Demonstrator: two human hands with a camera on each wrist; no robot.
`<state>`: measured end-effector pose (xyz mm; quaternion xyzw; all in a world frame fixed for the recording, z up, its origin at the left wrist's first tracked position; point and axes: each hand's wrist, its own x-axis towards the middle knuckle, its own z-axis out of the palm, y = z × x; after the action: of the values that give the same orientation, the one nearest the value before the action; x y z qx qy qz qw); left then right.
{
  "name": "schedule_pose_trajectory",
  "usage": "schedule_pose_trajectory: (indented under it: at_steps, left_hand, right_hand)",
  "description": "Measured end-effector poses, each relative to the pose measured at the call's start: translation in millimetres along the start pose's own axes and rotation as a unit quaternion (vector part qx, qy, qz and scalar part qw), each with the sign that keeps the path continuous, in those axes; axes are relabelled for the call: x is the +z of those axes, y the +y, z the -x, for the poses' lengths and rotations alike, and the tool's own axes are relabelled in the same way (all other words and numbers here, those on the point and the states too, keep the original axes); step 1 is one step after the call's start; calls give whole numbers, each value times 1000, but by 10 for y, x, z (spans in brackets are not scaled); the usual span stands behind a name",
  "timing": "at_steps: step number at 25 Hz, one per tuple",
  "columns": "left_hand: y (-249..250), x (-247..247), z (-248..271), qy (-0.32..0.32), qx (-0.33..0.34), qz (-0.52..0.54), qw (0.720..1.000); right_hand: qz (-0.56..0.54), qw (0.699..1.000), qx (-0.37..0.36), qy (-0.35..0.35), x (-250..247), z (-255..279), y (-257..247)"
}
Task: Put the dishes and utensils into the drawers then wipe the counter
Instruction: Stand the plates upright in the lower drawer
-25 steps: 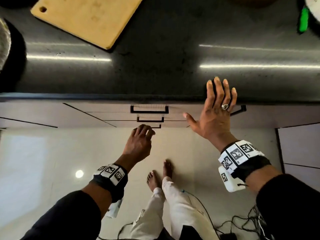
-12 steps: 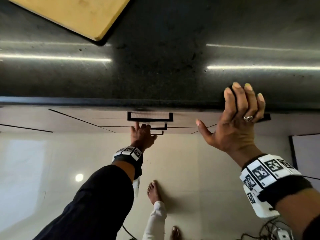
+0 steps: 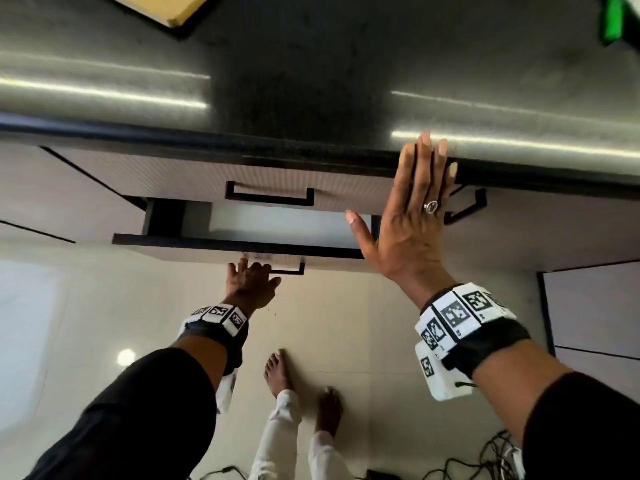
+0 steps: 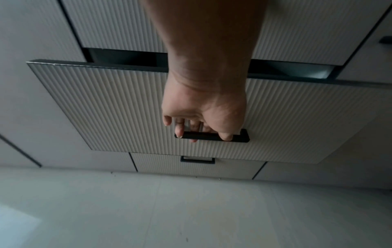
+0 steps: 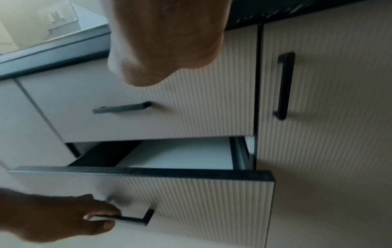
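Observation:
The second drawer [image 3: 214, 249] of a ribbed beige stack stands partly pulled out below the dark counter [image 3: 311, 98]; the part of its pale inside that shows [image 3: 277, 221] holds nothing. My left hand [image 3: 251, 284] grips that drawer's black handle [image 4: 212, 136], fingers curled round the bar, also seen at the left hand [image 5: 63, 219]. My right hand [image 3: 415, 216] lies flat with straight fingers on the counter's front edge, holding nothing. The top drawer [image 3: 270, 188] is closed.
A wooden cutting board [image 3: 166, 8] lies at the counter's back left, and a green item [image 3: 613, 19] at the back right. A cabinet door with a vertical black handle [image 5: 284, 85] stands right of the drawers. Bare feet [image 3: 280, 372] and cables [image 3: 485, 462] are on the tiled floor.
My left hand reached the second drawer's handle, took hold of it and pulled the drawer partly out. The right hand stayed flat on the counter edge.

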<state>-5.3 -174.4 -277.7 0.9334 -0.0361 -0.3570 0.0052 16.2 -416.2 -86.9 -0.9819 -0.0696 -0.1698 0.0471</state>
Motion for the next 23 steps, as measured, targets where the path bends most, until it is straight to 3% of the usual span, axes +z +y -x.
schedule_pose_trajectory:
  at_steps: [3, 5, 7, 9, 14, 23]
  left_hand:
    - [110, 215, 579, -32, -24, 62, 997]
    - [221, 347, 1128, 60, -29, 147, 987]
    - [299, 509, 1644, 187, -13, 182, 965]
    - [295, 689, 2019, 232, -18, 166, 958]
    - [164, 1354, 2614, 74, -27, 49, 996]
    - [252, 1564, 3388, -85, -48, -11, 995]
  right_hand:
    - [-64, 988, -36, -134, 94, 596, -144]
    - [-81, 956, -51, -277, 220, 1117, -159]
    - [-76, 896, -49, -436, 318, 1616, -115]
    - [-69, 848, -54, -522, 356, 2020, -73]
    - [-95, 801, -75, -587, 208, 2684, -103]
    - [-42, 704, -113, -699, -94, 3420, -274]
